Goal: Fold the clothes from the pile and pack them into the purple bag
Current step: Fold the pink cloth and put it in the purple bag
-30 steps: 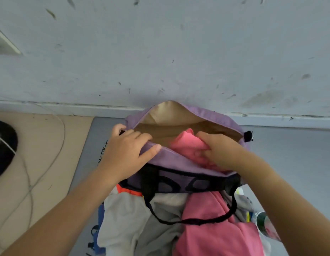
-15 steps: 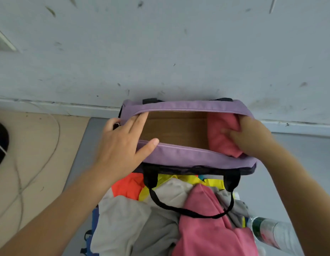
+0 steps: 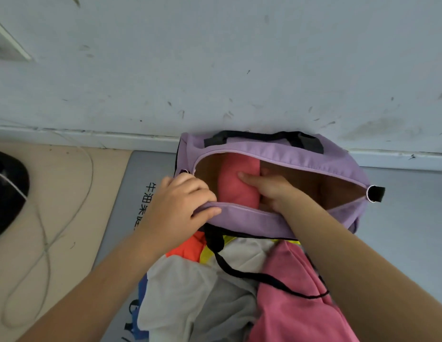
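Observation:
The purple bag point(image 3: 284, 154) lies open against the wall, its tan lining showing. My left hand point(image 3: 180, 208) grips the bag's near rim at its left end, thumb under and fingers over the edge. My right hand point(image 3: 271, 188) reaches inside the bag and holds a folded pink garment point(image 3: 236, 188) at the left part of the opening, thumb on top and fingers down its side. The pile of clothes point(image 3: 215, 287) lies in front of the bag: grey, pink, orange and yellow pieces, crossed by the bag's black strap point(image 3: 254, 276).
A white wall point(image 3: 215, 70) and skirting rise right behind the bag. The bag and pile rest on a grey mat point(image 3: 131, 193) with black characters. To the left is a beige floor with a thin white cable point(image 3: 45, 243) and a dark object point(image 3: 7, 193).
The right hand has carried the pink garment from the bag's right end to its left part and deeper in. The left hand has curled round the near rim. The view has shifted.

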`<state>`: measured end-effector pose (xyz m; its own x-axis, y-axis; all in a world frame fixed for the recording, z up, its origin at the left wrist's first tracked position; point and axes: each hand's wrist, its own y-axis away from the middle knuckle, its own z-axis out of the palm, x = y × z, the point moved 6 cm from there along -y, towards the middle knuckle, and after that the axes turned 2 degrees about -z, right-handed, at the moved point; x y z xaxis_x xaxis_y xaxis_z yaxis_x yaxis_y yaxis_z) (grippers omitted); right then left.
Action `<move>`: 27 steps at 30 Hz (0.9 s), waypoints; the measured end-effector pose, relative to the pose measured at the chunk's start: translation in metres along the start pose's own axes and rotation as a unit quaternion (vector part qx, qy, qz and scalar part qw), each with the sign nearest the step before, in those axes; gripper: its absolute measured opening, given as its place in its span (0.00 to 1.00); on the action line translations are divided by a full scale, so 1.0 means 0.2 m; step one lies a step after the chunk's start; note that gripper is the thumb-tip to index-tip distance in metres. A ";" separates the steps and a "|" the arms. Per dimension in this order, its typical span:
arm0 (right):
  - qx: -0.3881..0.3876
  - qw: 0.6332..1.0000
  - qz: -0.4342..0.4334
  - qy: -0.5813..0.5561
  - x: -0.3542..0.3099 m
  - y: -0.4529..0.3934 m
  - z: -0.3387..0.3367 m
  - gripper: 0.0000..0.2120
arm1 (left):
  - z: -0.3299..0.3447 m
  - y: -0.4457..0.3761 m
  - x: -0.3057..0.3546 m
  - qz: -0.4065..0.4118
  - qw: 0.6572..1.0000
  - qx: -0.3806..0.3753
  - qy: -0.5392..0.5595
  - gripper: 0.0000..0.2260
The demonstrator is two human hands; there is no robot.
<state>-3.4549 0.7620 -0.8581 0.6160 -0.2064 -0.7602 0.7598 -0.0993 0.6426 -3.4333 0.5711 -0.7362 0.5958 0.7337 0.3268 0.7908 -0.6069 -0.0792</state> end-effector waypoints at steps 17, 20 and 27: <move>-0.044 0.939 -0.102 0.325 -0.12 -0.01 0.14 0.27 | 0.08 0.01 -0.05 0.021 0.999 0.020 0.035 0.13; 0.010 0.946 -0.182 0.268 -0.21 0.32 0.00 0.11 | 0.03 0.02 0.01 -0.022 0.996 0.085 -0.013 0.13; 0.082 0.945 -0.217 0.230 0.13 0.94 -0.28 0.04 | 0.23 0.19 0.46 -0.045 0.991 -0.003 0.129 0.18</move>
<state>-3.2857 0.7919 -0.7623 0.3076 0.3291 -0.8928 0.9424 -0.2347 0.2382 -3.3422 0.6303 -0.7517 0.4668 0.6822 0.5627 0.8375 -0.5453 -0.0336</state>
